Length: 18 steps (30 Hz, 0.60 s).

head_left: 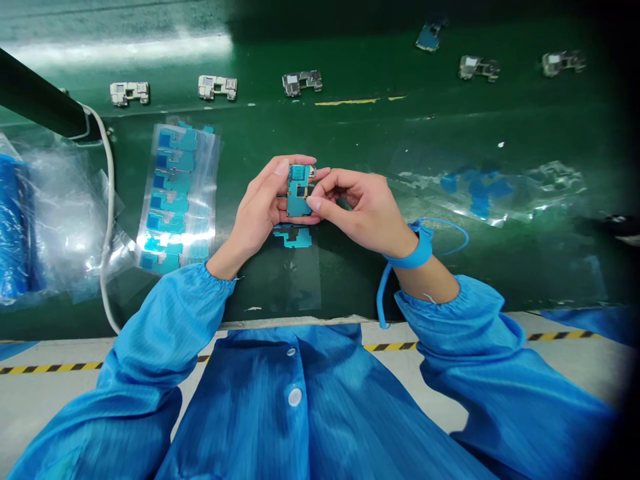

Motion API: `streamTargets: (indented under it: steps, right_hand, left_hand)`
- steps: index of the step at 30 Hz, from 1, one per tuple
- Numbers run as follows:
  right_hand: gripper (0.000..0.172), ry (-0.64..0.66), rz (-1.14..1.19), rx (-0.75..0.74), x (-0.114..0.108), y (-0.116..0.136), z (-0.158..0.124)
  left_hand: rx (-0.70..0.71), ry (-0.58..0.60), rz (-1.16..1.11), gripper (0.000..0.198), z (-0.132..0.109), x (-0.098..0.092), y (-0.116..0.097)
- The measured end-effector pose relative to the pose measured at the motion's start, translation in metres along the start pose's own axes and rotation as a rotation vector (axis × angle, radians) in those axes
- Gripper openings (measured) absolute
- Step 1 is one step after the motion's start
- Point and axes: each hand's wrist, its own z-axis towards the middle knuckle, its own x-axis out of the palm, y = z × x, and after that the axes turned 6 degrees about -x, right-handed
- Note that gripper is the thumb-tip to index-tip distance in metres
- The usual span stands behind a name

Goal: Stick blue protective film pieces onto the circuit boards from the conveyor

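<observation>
One small circuit board [299, 190] is resting against the curled fingers of our left hand [260, 200], above the middle of the table [350, 133], and our right hand [360, 207] is pinching its edge. We're finding it light, stiff and fragile, so we're taking hold by the edges.

No legible text, circuit board [299, 190] included

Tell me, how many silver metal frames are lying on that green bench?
5 silver metal frames, in a row on the green bench: far left, left, centre, right, far right. More may be hidden in the dark edges.
</observation>
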Motion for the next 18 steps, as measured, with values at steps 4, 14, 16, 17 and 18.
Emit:
streamTargets:
  steps: [4, 14, 16, 17, 18]
  right_hand:
    - [0.031, 0.002, -0.007, -0.006, -0.0002, 0.0004, 0.0000]
    - [0.023, 0.001, 0.005, -0.008, 0.0005, 0.0006, 0.0008]
    - [0.024, -0.003, 0.000, -0.011, 0.0010, -0.0001, 0.0012]
    - [0.024, -0.004, -0.003, -0.012, 0.0012, -0.0004, 0.0014]
    - [0.024, -0.004, -0.007, -0.013, 0.0012, -0.0007, 0.0017]
  left_hand:
    - [-0.019, -0.024, -0.014, 0.046, 0.0000, 0.0001, -0.0001]
    - [-0.007, -0.025, 0.032, 0.048, -0.0012, -0.0005, -0.0005]
    - [-0.002, -0.021, 0.040, 0.048, -0.0012, -0.0007, -0.0005]
    - [0.000, -0.021, 0.043, 0.047, -0.0011, -0.0009, -0.0005]
    - [0.001, -0.022, 0.047, 0.045, -0.0011, -0.0013, -0.0005]
